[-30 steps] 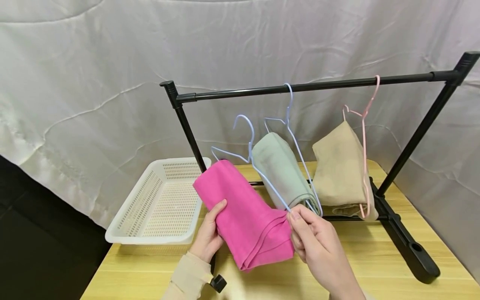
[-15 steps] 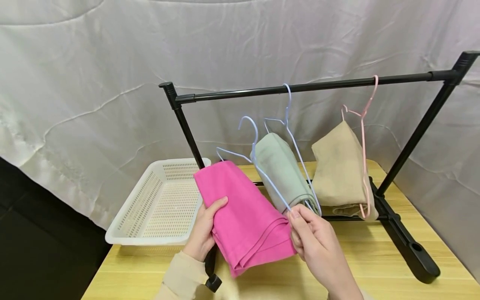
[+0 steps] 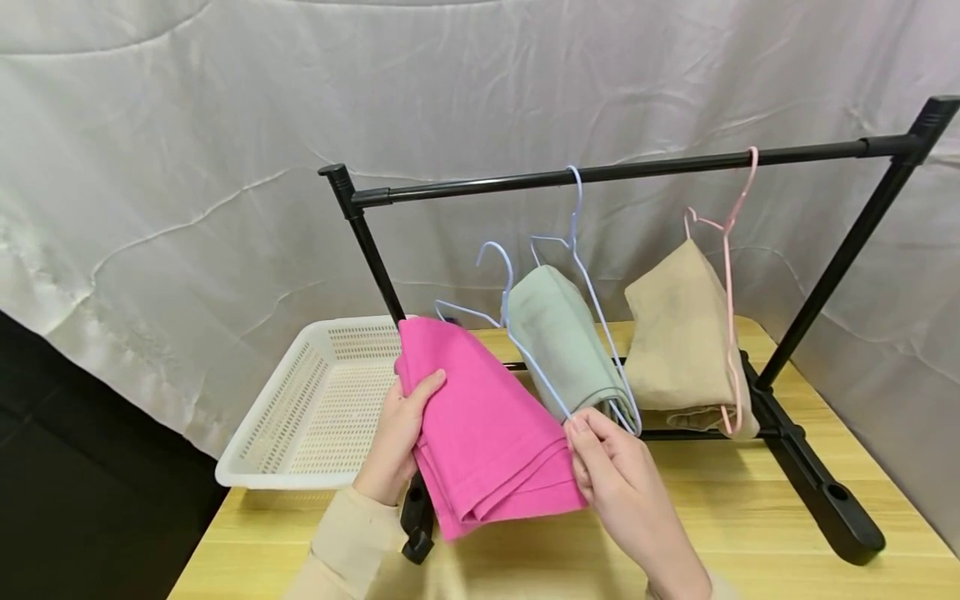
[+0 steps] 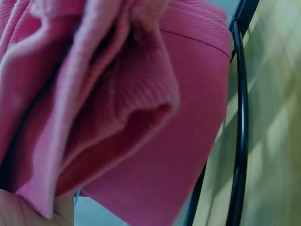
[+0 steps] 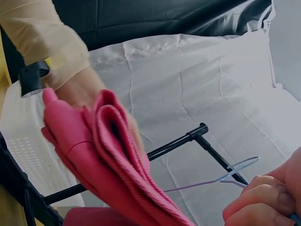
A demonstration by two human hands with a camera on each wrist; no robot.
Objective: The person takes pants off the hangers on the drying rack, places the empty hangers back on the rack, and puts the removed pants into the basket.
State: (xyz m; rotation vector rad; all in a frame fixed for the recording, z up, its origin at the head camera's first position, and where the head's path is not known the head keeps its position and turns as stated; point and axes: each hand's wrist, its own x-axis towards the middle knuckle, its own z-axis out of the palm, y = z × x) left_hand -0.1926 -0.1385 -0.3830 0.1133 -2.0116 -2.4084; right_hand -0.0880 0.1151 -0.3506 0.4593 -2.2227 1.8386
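Note:
A folded bright pink cloth (image 3: 480, 425) is draped over a light blue clothes hanger (image 3: 538, 372), held in front of the rack. My left hand (image 3: 393, 429) grips the cloth's left side, thumb on top and fingers hidden behind it. At the hanger's lower right corner, my right hand (image 3: 622, 483) pinches the wire close beside the cloth's edge. The hanger's hook hangs free below the rack's rail. Close up in the left wrist view, the cloth (image 4: 188, 103) shows layered, open folds. The right wrist view has its folded edge (image 5: 108, 146) side-on.
The black rack (image 3: 480, 187) stands on a wooden table (image 3: 262, 558). From its rail hang a pale green cloth (image 3: 566, 342) on a blue hanger and a beige cloth (image 3: 675, 342) on a pink hanger (image 3: 729, 292). A white perforated basket (image 3: 247, 417) sits at left; a grey curtain hangs behind.
My left hand has moved up and left, still gripping the pink cloth, whose left side now fans out wider. The hanger's hook has dropped slightly. My right hand keeps its pinch, shifted slightly left.

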